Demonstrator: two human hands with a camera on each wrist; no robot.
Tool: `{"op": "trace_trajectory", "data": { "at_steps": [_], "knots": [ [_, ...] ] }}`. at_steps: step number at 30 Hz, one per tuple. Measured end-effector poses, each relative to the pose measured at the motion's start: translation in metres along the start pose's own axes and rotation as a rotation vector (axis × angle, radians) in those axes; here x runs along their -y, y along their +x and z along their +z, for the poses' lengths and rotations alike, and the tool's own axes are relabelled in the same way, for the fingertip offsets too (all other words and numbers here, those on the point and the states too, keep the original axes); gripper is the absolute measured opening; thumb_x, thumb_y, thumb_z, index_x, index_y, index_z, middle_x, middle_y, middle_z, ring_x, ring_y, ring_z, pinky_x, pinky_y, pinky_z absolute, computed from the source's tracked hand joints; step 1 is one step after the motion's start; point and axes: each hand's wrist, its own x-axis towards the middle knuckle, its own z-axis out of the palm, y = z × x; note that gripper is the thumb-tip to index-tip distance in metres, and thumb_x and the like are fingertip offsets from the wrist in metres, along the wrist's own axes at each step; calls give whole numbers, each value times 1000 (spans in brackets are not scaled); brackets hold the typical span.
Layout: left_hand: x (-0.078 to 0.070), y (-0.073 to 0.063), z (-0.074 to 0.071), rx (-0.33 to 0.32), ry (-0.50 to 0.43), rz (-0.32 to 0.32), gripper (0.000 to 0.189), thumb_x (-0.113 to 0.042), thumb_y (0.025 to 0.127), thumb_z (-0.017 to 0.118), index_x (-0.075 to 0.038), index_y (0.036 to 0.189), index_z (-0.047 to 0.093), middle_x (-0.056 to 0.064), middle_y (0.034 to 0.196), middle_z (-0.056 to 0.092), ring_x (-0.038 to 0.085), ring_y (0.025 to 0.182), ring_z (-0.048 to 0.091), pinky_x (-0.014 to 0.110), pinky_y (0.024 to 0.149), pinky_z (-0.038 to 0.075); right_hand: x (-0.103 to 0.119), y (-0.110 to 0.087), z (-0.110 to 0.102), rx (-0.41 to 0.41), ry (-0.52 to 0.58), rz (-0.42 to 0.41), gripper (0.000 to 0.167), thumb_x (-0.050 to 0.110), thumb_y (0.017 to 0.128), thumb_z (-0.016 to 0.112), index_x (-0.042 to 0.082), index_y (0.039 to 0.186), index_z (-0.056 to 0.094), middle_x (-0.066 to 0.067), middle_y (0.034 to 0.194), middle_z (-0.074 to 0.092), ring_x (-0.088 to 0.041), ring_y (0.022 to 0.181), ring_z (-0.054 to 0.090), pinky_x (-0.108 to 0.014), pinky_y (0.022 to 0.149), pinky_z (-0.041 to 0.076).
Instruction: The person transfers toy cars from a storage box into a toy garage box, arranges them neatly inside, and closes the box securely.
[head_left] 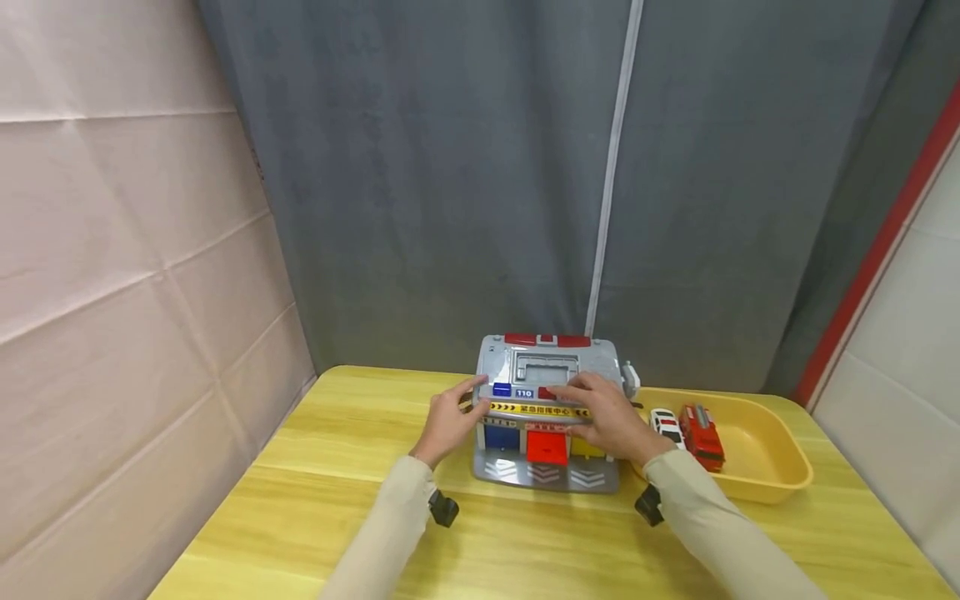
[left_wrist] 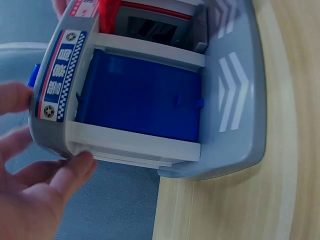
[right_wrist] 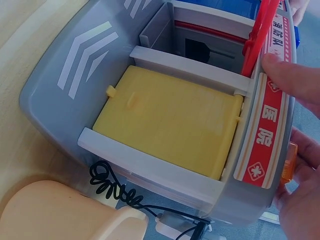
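A grey toy garage [head_left: 491,357] stands on the table with its bays facing me. My left hand [head_left: 444,425] grips the roof's left edge, thumb low and fingers on top. On the front of the roof, my right hand [head_left: 613,418] holds the ledge, its thumb on the front sign and a finger at the red button [head_left: 546,392]. The middle bay's red door [right_wrist: 261,37] is swung up, showing the bay inside. The blue door [left_wrist: 140,95] and the yellow door [right_wrist: 167,120] are closed.
To the right, a yellow tray [head_left: 780,467] holds a white toy car [head_left: 666,425] and a red toy fire truck [head_left: 702,437]. A coiled black cord [right_wrist: 112,185] hangs between garage and tray. A grey curtain [head_left: 450,208] hangs behind the table.
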Motion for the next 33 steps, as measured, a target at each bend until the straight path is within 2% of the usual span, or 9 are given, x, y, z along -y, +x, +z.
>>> {"op": "trace_trajectory", "data": {
  "at_steps": [3,8,19,26,28,30,33],
  "knots": [
    [4,1,-2,36,-23,-29,36,-22,96,65,-18,131,67,20,144,58,39,128,61,45,103,56,0,1,2,1,2,-8,62,24,81,84,33,138,61,-2,123,59,-23,114,51,-50,103,50],
    [6,1,-5,45,-84,-35,34,-22,94,67,-16,128,68,24,142,58,40,123,63,45,97,59,2,1,4,2,8,-7,63,25,80,84,33,138,61,-1,122,59,-22,112,51,-50,102,50],
    [10,2,1,16,-123,-42,33,-21,94,69,-16,126,69,20,132,67,31,118,68,37,93,62,-2,1,2,16,14,20,66,24,80,85,33,140,59,-5,127,59,-26,117,52,-54,105,51],
    [11,2,2,4,-117,-78,33,-26,95,67,-20,127,69,18,135,65,28,120,68,36,95,61,-2,-2,-1,27,9,7,71,23,80,84,32,144,55,-9,135,58,-32,123,52,-59,109,46],
    [11,2,3,4,-109,-80,33,-26,95,67,-21,127,69,17,133,67,24,113,70,31,90,62,-3,-4,-2,25,10,6,72,23,80,85,32,144,54,-10,138,57,-34,126,51,-60,110,43],
    [11,2,3,4,-103,-81,33,-26,95,67,-21,127,68,15,127,70,17,101,70,24,79,61,-5,-6,-3,13,19,5,73,23,79,85,30,145,54,-11,139,57,-35,129,51,-61,110,39],
    [11,3,3,6,-104,-84,33,-25,95,67,-20,127,68,13,115,72,12,84,62,18,65,52,-9,-10,-3,-10,28,4,74,22,79,86,28,145,54,-11,141,57,-36,130,50,-63,111,38]
  ]
}}
